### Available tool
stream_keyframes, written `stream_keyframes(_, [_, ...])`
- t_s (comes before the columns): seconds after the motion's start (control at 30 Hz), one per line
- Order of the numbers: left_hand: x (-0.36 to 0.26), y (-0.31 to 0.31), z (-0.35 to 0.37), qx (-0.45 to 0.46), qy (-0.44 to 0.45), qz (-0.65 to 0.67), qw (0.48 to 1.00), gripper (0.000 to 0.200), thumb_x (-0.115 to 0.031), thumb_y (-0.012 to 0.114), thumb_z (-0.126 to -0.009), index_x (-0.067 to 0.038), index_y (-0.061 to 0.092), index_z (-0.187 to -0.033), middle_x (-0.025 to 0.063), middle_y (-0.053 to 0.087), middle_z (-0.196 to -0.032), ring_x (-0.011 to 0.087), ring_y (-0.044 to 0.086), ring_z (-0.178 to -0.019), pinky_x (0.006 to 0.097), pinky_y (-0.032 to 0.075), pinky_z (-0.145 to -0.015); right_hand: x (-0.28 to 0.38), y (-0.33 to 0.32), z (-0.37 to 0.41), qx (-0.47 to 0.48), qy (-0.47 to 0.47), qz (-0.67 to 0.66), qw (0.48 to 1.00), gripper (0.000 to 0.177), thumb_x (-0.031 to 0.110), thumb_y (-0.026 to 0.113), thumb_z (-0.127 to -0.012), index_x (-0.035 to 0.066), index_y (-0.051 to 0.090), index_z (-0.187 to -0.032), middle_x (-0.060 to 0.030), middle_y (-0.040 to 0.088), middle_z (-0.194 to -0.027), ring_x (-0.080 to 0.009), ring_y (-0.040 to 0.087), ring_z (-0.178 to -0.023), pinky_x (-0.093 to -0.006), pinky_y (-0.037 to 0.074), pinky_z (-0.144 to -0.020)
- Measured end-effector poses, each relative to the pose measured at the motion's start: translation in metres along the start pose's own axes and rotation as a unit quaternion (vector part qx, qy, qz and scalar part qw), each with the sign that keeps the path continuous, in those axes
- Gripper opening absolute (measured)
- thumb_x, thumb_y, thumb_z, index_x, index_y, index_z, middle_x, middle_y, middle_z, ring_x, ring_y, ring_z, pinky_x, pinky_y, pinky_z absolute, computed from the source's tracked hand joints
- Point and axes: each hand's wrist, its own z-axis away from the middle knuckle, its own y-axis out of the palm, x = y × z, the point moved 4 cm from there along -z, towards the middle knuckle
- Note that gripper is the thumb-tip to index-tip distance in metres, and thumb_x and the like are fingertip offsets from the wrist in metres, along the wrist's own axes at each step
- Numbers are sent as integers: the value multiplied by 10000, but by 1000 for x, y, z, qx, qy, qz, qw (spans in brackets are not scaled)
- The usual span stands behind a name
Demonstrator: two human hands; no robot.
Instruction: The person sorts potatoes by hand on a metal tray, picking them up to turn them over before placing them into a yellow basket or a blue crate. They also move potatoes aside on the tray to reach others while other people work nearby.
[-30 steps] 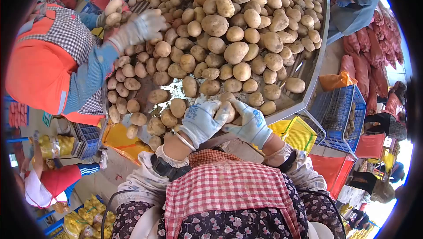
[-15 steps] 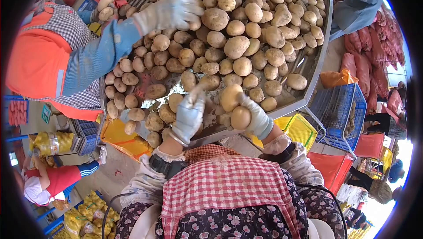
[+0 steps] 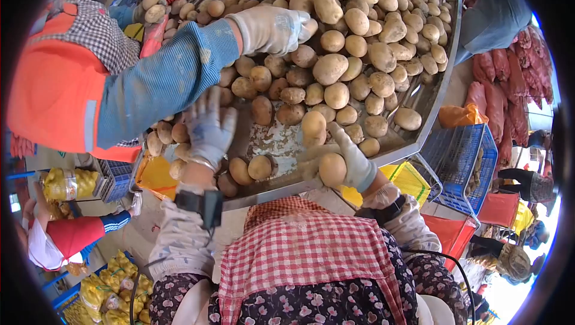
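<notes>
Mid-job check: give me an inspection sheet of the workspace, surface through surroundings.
Surface: metal table, pale marks on a bare part.
Job's things: potatoes, heaped toward the far side, some nearer the person.
Clutter: blue crate and yellow container beside the table.
Hands: left hand over the table, fingers spread; right hand holds a potato.
Cables: dark cord at lower right; ends unclear.
Surroundings: co-worker's sleeve reaches across the table; red sacks at right.

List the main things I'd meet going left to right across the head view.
Co-worker's orange vest, left hand, small group of loose potatoes, right hand, large blue crate, stacked red sacks.
</notes>
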Motion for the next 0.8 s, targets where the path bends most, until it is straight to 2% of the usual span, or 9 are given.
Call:
stream_keyframes(0.1, [-66,-12,25,87,76,111,987,629,-325,581,-845,-96,405,-1403,205,400,-1426,416,349,-1322,524,246,-1105,31,-9,19,-131,-150,270,942,504,431,501,-944,-13,582,-1168,-169,668,-941,-217,625,-803,-294,507,-697])
stream_keyframes(0.2, [-80,12,60,126,60,140,980,629,-312,580,-839,-59,410,-1389,215,380,-1436,418,354,-1318,507,268,-1097,85,-14,35,-368,-341,631,592,367,288,554,-899,20,606,-1145,-146,670,-978,-228,645,-845,-323,514,-722])
stream_keyframes(0.33, [-89,1,38,-5,8,173,985,689,-282,606,-794,-75,382,-1412,211,382,-1434,391,373,-1304,524,280,-1083,105,14,-5,-421,18,817,393,660,442,617,-831,87,440,-1360,-161,661,-1088,-331,637,-1017,-413,484,-896])
stream_keyframes(0.53, [-125,-8,4,49,170,171,969,615,-149,595,-735,-94,468,-1335,200,438,-1368,386,455,-1221,505,369,-1036,137,-13,-13,-351,97,807,464,789,508,626,-800,68,387,-1409,-206,632,-1168,-340,624,-1054,-406,480,-924])
stream_keyframes(0.6, [-109,-8,10,70,120,198,970,560,-139,605,-736,-82,506,-1284,208,467,-1320,383,502,-1157,493,420,-976,139,-50,-10,-258,-63,737,622,693,478,602,-831,32,459,-1341,-197,654,-1118,-306,645,-1002,-353,505,-874])
stream_keyframes(0.63, [-96,-2,17,32,109,206,972,544,-142,608,-752,-72,504,-1281,208,473,-1306,388,511,-1138,488,433,-954,126,-35,3,-201,-103,554,801,642,466,606,-859,2,497,-1288,-132,646,-1124,-211,619,-1011,-331,502,-849])
stream_keyframes(0.67, [-92,-6,18,-5,97,214,972,528,-146,610,-768,-61,502,-1279,208,478,-1292,392,520,-1119,483,445,-932,114,-38,8,-203,-104,555,800,642,466,606,-859,2,497,-1288,-132,646,-1124,-211,619,-1011,-331,502,-849])
stream_keyframes(0.73, [-101,-17,14,-15,71,268,961,495,-211,633,-824,-32,508,-1268,210,511,-1256,375,524,-1138,462,444,-944,80,-47,9,-105,-75,87,988,616,485,574,-889,41,489,-1307,-124,611,-1177,-237,601,-1021,-344,496,-895])
stream_keyframes(0.8, [-133,-34,-6,-27,69,493,867,558,-310,709,-813,-15,524,-1249,194,555,-1209,341,548,-1130,438,455,-935,60,-34,5,-62,-161,93,981,594,499,514,-913,39,500,-1289,-135,631,-1108,-244,618,-951,-342,515,-834])
